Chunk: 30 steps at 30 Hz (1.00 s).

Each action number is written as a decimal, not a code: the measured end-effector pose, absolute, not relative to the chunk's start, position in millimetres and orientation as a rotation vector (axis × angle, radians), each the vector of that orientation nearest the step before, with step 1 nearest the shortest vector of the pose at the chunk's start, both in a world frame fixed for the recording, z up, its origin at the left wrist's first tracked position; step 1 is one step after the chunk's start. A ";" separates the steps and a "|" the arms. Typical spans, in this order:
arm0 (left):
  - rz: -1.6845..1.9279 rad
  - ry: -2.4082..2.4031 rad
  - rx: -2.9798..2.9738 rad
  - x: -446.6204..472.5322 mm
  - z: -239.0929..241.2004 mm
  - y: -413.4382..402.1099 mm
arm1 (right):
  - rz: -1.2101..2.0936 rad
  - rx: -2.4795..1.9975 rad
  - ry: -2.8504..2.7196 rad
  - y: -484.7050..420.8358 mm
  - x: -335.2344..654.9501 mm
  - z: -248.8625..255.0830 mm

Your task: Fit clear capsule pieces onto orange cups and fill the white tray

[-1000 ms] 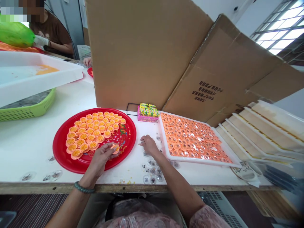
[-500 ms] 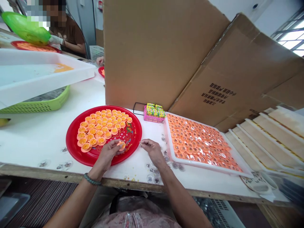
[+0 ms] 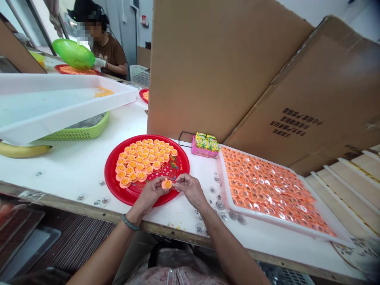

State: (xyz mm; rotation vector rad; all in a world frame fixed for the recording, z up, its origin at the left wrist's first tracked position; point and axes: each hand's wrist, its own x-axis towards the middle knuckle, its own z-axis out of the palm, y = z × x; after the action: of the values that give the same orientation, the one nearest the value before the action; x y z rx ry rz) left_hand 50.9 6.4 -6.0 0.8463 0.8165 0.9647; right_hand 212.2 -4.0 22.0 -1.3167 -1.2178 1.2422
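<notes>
Over the near right edge of a round red tray, my left hand pinches a small orange disc-shaped piece with a yellow-orange centre. The fingertips of my right hand are pressed together at the piece's right side; whatever they hold is too small to make out. Similar orange pieces lie in overlapping rows across the left and back of the tray. Small clear discs with dark prints lie scattered on the white table around my right forearm.
A white tray full of orange pieces under shiny clear discs stands at right. Behind are a pink basket of yellow-green packets and a tall cardboard sheet. At left are a white bin, green basket and banana. A person sits beyond.
My right hand has come in to meet the orange piece in my left hand; before, the two were apart. The view has swung left, shifting the scene rightward.
</notes>
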 end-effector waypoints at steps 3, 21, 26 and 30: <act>0.972 0.803 0.821 51.1 -6.8 6.9 | 1.298 -1.344 -1.276 -0.4 207.0 24.3; 0.917 0.799 0.981 51.4 -1.1 3.4 | 1.030 -1.407 -1.475 6.0 201.3 11.8; 0.932 0.825 0.963 51.5 -3.6 1.6 | 1.280 -1.364 -1.343 5.0 205.5 13.1; 0.981 0.850 0.960 51.9 -5.0 1.3 | 1.278 -1.339 -1.240 -1.2 202.0 15.0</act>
State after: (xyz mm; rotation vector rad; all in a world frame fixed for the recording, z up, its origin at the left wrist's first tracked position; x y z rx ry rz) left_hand 51.9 1.3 -5.0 0.9601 0.8497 0.9813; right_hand 202.0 -1.2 15.0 -1.3388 -1.2403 1.2783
